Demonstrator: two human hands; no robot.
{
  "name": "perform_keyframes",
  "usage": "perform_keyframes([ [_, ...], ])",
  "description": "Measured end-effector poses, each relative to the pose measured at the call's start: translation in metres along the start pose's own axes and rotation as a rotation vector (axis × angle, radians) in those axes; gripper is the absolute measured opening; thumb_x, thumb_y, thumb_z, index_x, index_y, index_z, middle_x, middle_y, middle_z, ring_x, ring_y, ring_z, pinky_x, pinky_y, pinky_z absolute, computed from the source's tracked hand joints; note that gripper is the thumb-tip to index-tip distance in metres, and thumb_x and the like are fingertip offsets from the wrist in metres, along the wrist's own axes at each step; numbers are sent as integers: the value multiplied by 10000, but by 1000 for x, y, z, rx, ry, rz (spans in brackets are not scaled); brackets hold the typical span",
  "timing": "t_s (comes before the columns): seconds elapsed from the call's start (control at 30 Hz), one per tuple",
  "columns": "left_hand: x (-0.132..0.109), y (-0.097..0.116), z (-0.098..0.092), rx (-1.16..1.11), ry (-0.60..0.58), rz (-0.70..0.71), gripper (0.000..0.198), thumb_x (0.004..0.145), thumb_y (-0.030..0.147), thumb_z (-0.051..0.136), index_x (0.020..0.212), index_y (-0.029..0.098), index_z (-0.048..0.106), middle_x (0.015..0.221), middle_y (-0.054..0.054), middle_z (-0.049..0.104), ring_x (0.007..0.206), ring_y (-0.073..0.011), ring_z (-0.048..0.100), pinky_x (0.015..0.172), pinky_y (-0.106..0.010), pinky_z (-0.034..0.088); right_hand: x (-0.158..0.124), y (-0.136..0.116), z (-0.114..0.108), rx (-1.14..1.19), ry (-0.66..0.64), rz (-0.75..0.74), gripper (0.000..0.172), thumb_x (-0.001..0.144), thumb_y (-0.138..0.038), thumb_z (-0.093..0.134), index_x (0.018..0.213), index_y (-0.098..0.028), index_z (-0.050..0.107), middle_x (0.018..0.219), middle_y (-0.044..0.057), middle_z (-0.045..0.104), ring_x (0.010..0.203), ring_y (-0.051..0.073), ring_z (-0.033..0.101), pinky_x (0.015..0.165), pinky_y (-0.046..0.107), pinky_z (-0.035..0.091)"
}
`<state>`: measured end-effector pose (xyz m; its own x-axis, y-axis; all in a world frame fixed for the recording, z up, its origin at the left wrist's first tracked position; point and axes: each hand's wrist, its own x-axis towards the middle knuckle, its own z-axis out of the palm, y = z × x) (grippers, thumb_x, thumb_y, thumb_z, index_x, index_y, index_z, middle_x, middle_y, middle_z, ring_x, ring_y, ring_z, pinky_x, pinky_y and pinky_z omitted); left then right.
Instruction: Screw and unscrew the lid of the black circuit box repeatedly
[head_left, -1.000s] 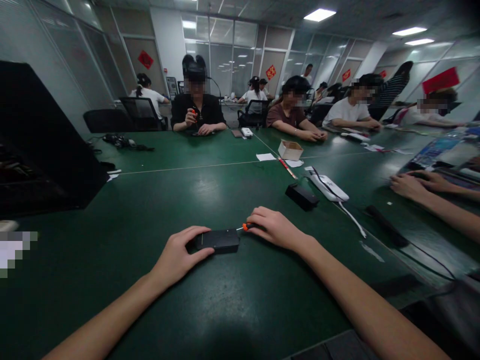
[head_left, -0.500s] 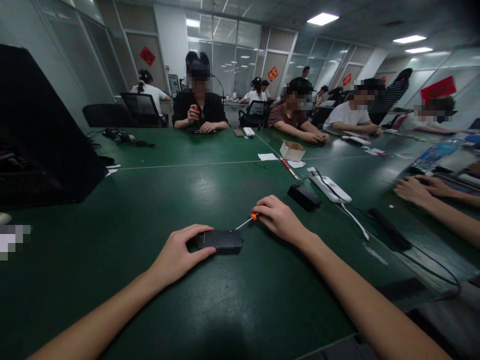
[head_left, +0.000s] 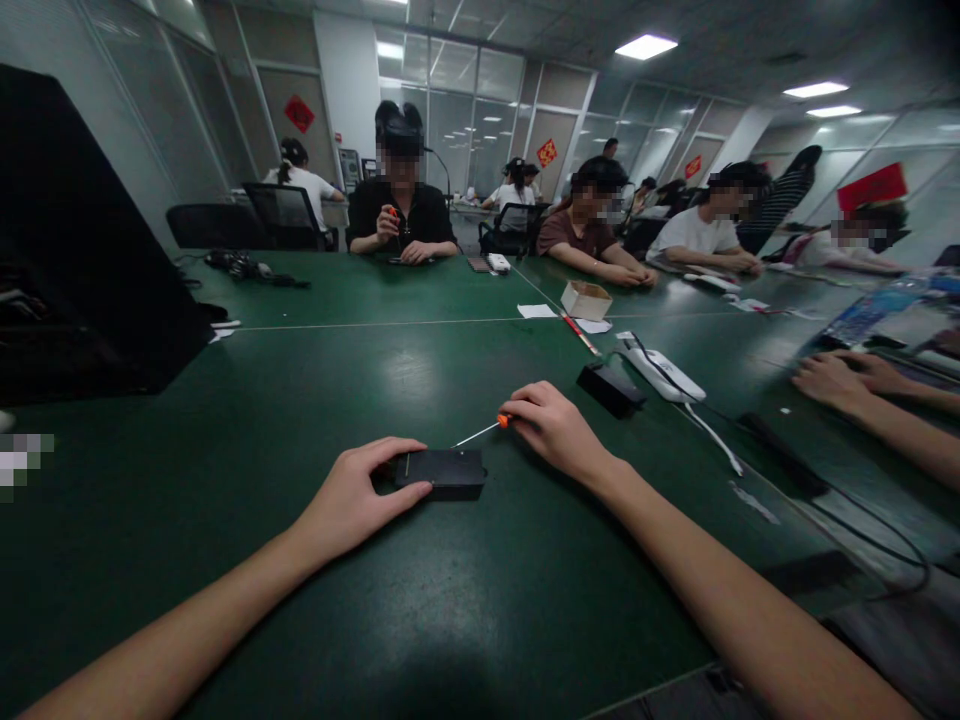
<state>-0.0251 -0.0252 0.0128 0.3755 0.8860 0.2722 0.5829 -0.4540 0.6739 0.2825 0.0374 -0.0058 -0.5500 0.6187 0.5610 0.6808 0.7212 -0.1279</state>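
A small black rectangular box (head_left: 450, 475) lies flat on the green table (head_left: 315, 620). My left hand (head_left: 367, 495) grips its left end, thumb along the near side and fingers along the far side. In my right hand (head_left: 551, 430) is a screwdriver (head_left: 480, 433) with an orange handle, most of which the fingers hide. Its thin metal shaft slants down to the left, and its tip is by the box's far edge. Whether the tip touches the box I cannot tell.
Right of my hands are a black power adapter (head_left: 611, 388), a white power strip (head_left: 664, 372) and cables. Beyond them sits an open cardboard box (head_left: 586, 300). A large black case (head_left: 82, 240) stands at the left. A co-worker's hands (head_left: 844, 380) rest at the right.
The screwdriver has shifted slightly left, its tip now farther along the box's far edge. My left hand keeps its hold on the box.
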Motion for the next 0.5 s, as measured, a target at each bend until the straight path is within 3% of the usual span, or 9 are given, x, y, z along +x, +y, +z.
perform_keyframes([
  [0.33, 1, 0, 1, -6, -2, 8, 354, 830, 379, 730, 1151, 231, 732, 1119, -66, 770, 979, -262, 722, 876, -370, 576, 5, -14, 12, 114, -35, -62, 204, 973, -166, 520, 1105, -172, 675, 1043, 108, 663, 952, 207, 588, 824, 358, 516],
  [0.5, 0, -1, 1, -18, -17, -1, 355, 841, 368, 728, 1166, 228, 722, 1137, -62, 762, 1008, -257, 713, 909, -369, 563, 4, -7, 9, 141, -33, -77, 208, 979, -172, 500, 1090, -180, 676, 1061, 119, 660, 977, 213, 600, 830, 365, 527],
])
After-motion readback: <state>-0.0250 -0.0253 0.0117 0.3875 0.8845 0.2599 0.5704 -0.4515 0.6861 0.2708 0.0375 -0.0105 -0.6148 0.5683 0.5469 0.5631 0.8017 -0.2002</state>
